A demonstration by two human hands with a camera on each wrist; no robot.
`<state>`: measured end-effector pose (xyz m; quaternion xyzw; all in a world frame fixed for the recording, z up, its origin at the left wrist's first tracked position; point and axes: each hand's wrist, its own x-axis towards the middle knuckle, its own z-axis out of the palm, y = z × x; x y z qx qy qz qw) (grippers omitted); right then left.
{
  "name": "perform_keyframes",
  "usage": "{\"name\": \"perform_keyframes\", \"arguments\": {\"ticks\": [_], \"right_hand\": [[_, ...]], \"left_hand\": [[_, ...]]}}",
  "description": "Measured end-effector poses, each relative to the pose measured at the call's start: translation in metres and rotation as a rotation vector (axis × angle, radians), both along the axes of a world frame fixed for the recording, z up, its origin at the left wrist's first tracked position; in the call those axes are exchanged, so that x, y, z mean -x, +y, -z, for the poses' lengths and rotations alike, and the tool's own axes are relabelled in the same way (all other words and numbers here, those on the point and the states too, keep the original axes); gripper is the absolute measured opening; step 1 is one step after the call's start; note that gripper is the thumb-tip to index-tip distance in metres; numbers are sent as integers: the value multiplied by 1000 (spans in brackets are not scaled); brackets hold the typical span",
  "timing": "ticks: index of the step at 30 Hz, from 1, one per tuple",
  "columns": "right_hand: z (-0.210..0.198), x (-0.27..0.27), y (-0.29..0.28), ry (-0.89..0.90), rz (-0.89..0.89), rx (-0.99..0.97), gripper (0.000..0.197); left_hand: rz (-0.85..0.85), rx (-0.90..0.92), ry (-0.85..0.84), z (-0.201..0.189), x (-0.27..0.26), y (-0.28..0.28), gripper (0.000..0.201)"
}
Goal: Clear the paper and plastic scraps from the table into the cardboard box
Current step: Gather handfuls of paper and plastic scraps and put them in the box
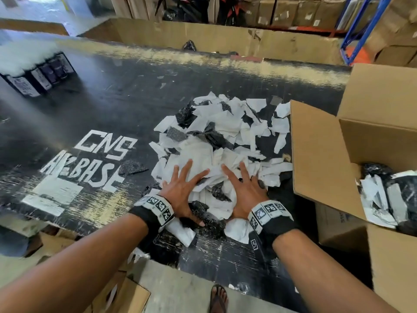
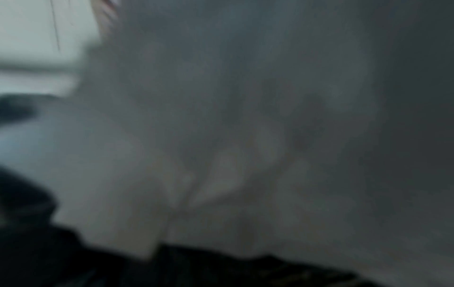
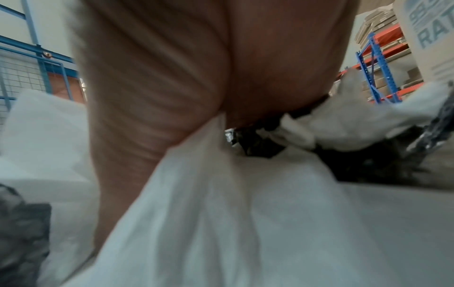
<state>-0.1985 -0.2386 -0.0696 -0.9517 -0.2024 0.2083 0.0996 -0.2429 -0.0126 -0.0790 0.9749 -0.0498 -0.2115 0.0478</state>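
While the head view gives us both hands at once, the wrist cameras tell far less: the left wrist view is a grey blur, and the right wrist view shows only the palm of the right hand (image 3: 196, 77) bearing down on white paper, black plastic bunched beside it. From above we see the left hand (image 1: 180, 190) and the right hand (image 1: 244, 188) spread wide and flat, fingers straight, pressing side by side on the near edge of the scrap pile (image 1: 225, 136). We watch that heap of white paper and black plastic sit on the scuffed black table (image 1: 101, 105), painted white lettering to its left. Just right of the pile stands one open cardboard box (image 1: 320, 159), scraps already inside. Around us: stacked cartons and blue racking (image 1: 365, 28). We count two hands, one pile, one box.
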Motion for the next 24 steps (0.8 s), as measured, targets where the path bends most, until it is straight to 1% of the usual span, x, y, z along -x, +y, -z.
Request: {"name": "perform_keyframes", "arguments": {"ticks": [2,4,6,8,9,11,14,16,19,22,24], "right_hand": [[1,-2,5,-50,17,-20,148],[4,-6,11,-54,8,5,148],[5,-11,17,-26,-20,68,136],[3,-15,20,-13,-41,121,117],[2,-15,20,-24,-47,132,110],[-2,-13,22,-50,-48,134,101],[-5,-5,28,-94,-7,101,85],[-4,0,33,-140,34,70,71],[-4,6,40,-175,77,72,56],[-4,9,45,-196,113,84,45],[-3,10,46,-210,139,75,44]], "left_hand": [[4,42,-24,-1,-5,0,159],[12,45,-19,0,-12,0,158],[30,2,-14,3,-16,0,151],[36,0,-50,8,-16,0,141],[40,16,-80,9,-16,-1,134],[50,30,-135,9,-15,-2,118],[46,27,-172,4,-15,-5,95],[35,38,-169,5,-15,-5,90],[15,51,-176,8,-15,-5,89],[-26,142,-205,8,-13,-6,85],[-69,213,-226,5,-10,-5,83]]}}
